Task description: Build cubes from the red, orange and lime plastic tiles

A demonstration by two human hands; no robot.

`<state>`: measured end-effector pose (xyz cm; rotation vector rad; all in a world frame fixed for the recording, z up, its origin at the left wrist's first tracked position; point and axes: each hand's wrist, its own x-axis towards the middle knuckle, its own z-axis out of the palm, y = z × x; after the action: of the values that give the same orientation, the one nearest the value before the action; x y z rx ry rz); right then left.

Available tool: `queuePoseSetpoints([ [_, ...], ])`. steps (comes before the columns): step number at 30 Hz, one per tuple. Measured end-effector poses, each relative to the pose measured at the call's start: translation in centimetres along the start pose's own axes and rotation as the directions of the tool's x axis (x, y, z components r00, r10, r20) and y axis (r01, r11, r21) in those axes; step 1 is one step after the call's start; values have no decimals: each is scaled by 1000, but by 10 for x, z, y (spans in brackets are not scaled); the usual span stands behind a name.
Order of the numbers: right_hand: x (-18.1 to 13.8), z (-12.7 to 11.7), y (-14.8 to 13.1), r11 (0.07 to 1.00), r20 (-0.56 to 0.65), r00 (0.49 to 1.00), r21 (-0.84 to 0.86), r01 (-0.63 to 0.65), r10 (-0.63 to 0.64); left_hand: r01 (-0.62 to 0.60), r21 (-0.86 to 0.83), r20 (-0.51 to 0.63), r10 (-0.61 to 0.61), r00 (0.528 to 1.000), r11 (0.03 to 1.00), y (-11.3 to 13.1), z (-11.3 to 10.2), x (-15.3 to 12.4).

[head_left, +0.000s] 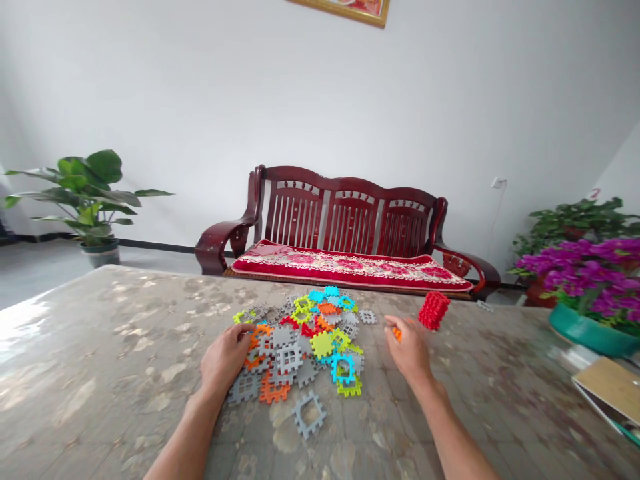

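Note:
A pile of plastic interlocking tiles in grey, orange, green, blue and red lies on the table between my hands. At the pile's left edge, my left hand has its fingers closed on the rim of an orange tile; the fingertips are partly hidden. My right hand, just right of the pile, is closed around a small orange tile, most of it covered by the fingers. Beyond that hand stands a stack of red tiles. A single grey tile lies nearest me.
The table has a patterned, shiny cover. At its right are a teal pot with purple flowers and a brown notebook. A wooden bench stands beyond the far edge, and a potted plant is on the floor at left.

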<state>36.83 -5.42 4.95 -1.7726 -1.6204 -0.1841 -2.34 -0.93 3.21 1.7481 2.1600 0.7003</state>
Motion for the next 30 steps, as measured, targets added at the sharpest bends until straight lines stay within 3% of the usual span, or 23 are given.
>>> queuePoseSetpoints([
  [4, 2, 25, -43, 986, 270, 951, 114, 122, -149, 5, -2, -5, -5, 1000, 1000, 0, 0, -1],
  [10, 18, 59, -85, 945, 410, 852, 123, 302, -325, -6, -16, -9, 6, 1000, 1000, -1, 1, -2],
  [12, 24, 66, -89, 947, 438, 846, 41, 319, -305, 3, -23, -12, -3, 1000, 1000, 0, 1, -2],
  [17, 28, 70, -87, 953, 440, 887, -186, 241, -138, 6, -35, -5, -6, 1000, 999, 1, 0, -3],
  [30, 40, 71, -109, 958, 532, 846, -232, 170, -21, 12, -37, 5, -12, 1000, 999, 0, 2, -2],
])
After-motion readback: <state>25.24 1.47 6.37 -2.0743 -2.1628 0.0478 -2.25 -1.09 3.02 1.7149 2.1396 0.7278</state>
